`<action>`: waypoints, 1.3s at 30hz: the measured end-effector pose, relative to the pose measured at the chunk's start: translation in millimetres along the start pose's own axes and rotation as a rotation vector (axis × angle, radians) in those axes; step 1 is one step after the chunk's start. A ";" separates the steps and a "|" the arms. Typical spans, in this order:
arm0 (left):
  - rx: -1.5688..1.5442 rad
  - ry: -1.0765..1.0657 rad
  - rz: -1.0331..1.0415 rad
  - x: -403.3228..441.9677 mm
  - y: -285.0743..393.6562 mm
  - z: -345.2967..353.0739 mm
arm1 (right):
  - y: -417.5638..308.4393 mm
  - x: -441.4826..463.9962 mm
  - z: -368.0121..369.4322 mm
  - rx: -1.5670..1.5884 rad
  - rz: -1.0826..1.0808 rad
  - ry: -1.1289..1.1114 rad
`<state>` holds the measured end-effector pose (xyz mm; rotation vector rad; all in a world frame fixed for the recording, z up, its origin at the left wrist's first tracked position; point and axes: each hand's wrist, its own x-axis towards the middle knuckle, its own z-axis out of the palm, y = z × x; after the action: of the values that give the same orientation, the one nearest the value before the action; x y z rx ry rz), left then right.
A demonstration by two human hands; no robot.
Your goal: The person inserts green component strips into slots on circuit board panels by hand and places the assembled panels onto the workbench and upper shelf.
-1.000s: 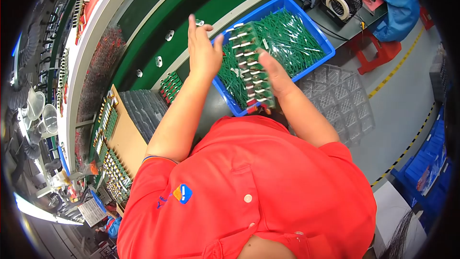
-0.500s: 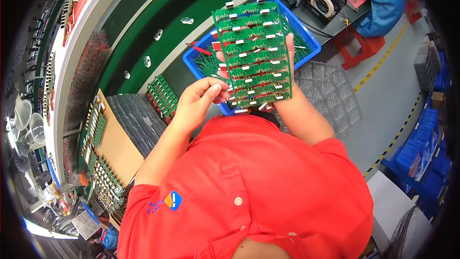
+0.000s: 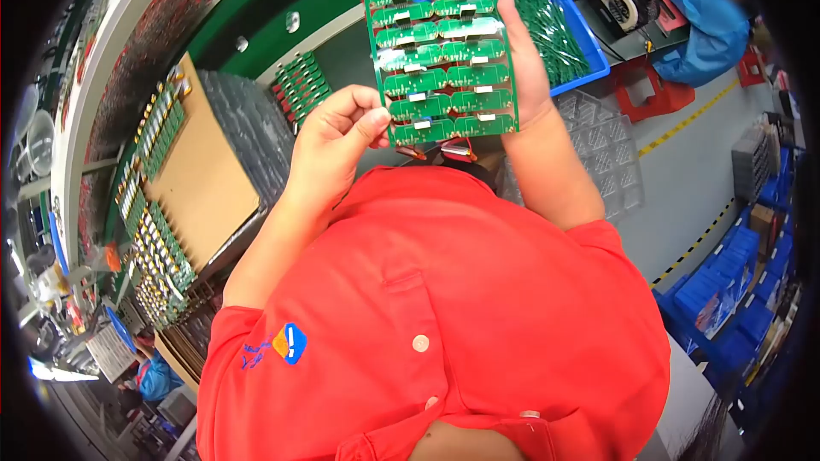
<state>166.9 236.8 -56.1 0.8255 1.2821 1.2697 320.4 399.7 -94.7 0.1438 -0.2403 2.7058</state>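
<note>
Panel (image 3: 448, 55) of green circuit boards, laid out in two columns, is held up in front of the red shirt (image 3: 418, 256), near side of the blue bin. White connectors line the nearer rows; darker ones show farther up. Left hand (image 3: 335, 141) is closed in a pinch, thumb and fingers on the panel's near left corner. Right hand (image 3: 528, 77) bears against the right edge, one digit extended upward; its other fingers are hidden behind the panel, so their opening cannot be told. Blue bin (image 3: 582, 79), partly covered by the panel, contains green strips (image 3: 551, 38). Clear trays (image 3: 602, 158) are noted beside the right forearm. Left of the panel sit a group of smaller boards (image 3: 299, 90), a dark stack (image 3: 243, 124) and a brown cardboard sheet (image 3: 205, 188).
</note>
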 end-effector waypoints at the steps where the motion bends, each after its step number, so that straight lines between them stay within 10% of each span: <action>1: -0.021 0.020 0.026 -9.8 3.5 -6.6 | 6.5 2.9 6.4 0.007 0.052 -0.014; 22: -0.301 -0.122 0.277 -206.4 -2.6 -167.0 | 239.0 39.7 124.8 -0.403 -0.032 0.112; 39: 0.174 0.291 0.484 -276.6 55.7 -272.8 | 321.4 79.4 129.7 -0.403 0.244 -0.065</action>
<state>-64.0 -73.5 10.8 1.1545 1.4925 1.7262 123.1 118.2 -3.9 0.0875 -0.8634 2.8246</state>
